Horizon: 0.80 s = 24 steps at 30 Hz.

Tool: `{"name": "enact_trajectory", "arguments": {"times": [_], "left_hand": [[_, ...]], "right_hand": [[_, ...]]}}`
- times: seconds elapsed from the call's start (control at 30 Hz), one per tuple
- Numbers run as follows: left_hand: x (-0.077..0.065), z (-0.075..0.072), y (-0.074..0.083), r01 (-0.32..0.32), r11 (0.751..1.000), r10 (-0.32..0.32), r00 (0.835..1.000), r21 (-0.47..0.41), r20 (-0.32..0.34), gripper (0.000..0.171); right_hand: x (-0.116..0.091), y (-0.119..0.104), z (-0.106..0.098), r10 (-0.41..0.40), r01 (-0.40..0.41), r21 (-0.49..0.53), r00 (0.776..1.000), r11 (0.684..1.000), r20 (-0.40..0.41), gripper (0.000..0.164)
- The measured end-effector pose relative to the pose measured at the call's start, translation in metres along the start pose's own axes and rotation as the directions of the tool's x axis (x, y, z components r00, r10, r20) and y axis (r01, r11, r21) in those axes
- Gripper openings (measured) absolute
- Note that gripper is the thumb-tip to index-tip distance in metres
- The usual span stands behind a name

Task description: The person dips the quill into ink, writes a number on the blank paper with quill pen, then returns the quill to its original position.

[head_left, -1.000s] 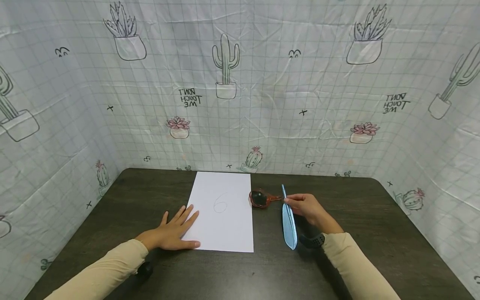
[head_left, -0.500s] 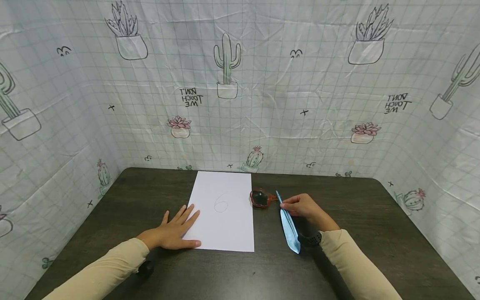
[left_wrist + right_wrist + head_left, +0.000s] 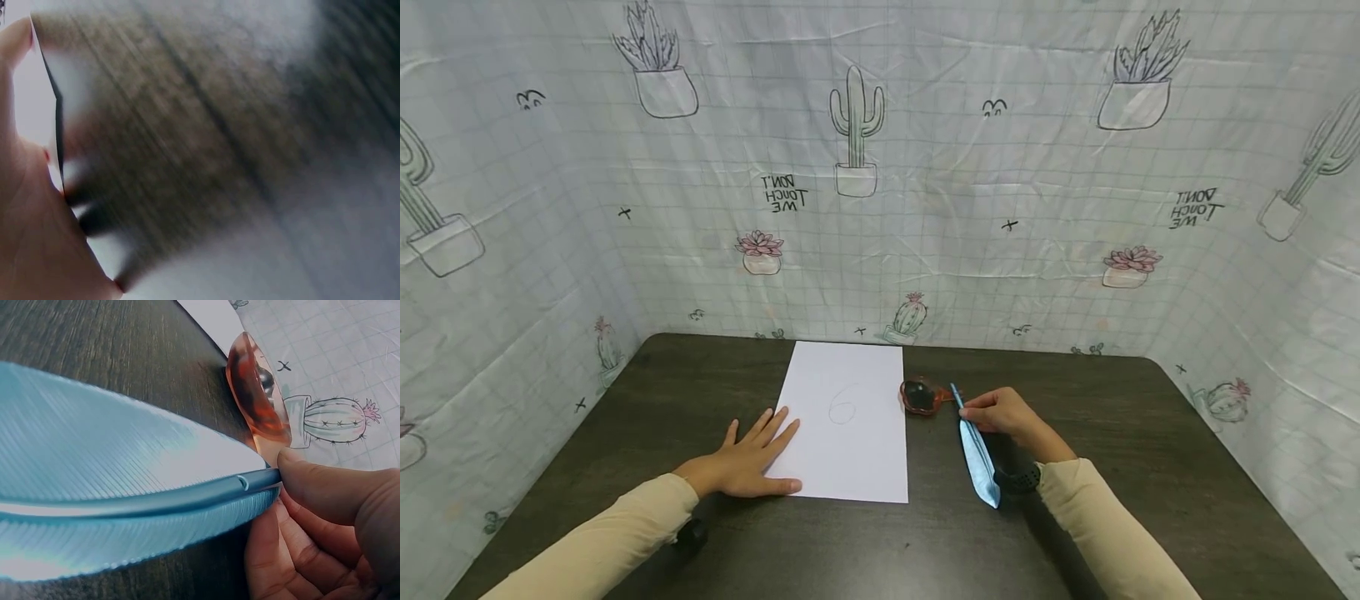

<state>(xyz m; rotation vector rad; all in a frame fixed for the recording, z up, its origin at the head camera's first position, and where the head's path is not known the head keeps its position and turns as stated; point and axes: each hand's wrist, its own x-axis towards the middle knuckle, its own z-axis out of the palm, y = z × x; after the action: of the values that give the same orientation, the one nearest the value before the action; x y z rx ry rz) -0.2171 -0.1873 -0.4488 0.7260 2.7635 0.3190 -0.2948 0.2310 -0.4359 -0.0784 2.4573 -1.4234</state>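
My left hand lies flat with spread fingers over the left edge of a white sheet of paper, which has a faint 6 drawn on it. In the left wrist view, only part of this hand shows, along the left border. My right hand pinches a light blue feather-shaped pen near its narrow end between thumb and fingers. The right wrist view has the broad ribbed feather part and the shaft close up. Just left of these fingertips lies an amber see-through hand mirror with a dark face.
All of this is on a dark wood-grain table. Behind and at both sides hangs a pale gridded cloth printed with cacti and potted plants. A black strap is on the right wrist.
My right hand has shifted slightly left with the feather pen, whose narrow end now leans further left, nearer the mirror. The left hand stays on the paper.
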Motion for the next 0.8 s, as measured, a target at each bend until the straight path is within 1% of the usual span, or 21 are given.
{"name": "enact_trajectory", "arguments": {"times": [0.03, 0.13, 0.3, 0.37, 0.53, 0.67, 0.8], "left_hand": [[-0.0016, -0.0006, -0.0014, 0.003, 1.000, -0.003, 1.000, 0.000, 0.000, 0.090], [0.0008, -0.0006, -0.0012, -0.008, 1.000, 0.008, 1.000, -0.014, -0.005, 0.090], [0.0035, 0.0038, -0.0057, 0.014, 1.000, -0.015, 1.000, 0.007, 0.016, 0.092], [0.0038, 0.0044, -0.0063, 0.011, 1.000, -0.011, 1.000, 0.013, 0.020, 0.092], [0.0007, 0.0007, -0.0026, -0.004, 1.000, 0.004, 1.000, 0.013, 0.005, 0.091], [-0.0009, -0.0003, -0.0009, 0.004, 1.000, -0.004, 1.000, 0.019, 0.008, 0.091], [-0.0012, 0.0000, -0.0006, 0.006, 1.000, -0.006, 1.000, 0.004, 0.003, 0.090]], "right_hand": [[0.0014, -0.0012, 0.0020, -0.002, 0.002, -0.001, 1.000, 1.000, 0.003, 0.034], [0.0004, -0.0002, 0.0013, 0.006, -0.006, 0.009, 1.000, 1.000, -0.010, 0.033], [0.0003, 0.0004, 0.0020, -0.023, 0.023, 0.002, 1.000, 1.000, -0.001, 0.034], [0.0001, 0.0005, 0.0019, -0.032, 0.032, -0.008, 0.999, 0.999, -0.004, 0.033], [0.0004, 0.0011, 0.0015, -0.050, 0.050, -0.019, 0.999, 0.999, -0.010, 0.032], [0.0004, 0.0005, 0.0011, -0.054, 0.053, -0.012, 0.998, 0.999, -0.016, 0.032], [0.0001, 0.0008, 0.0000, -0.053, 0.053, 0.000, 0.999, 0.999, -0.011, 0.032]]}}
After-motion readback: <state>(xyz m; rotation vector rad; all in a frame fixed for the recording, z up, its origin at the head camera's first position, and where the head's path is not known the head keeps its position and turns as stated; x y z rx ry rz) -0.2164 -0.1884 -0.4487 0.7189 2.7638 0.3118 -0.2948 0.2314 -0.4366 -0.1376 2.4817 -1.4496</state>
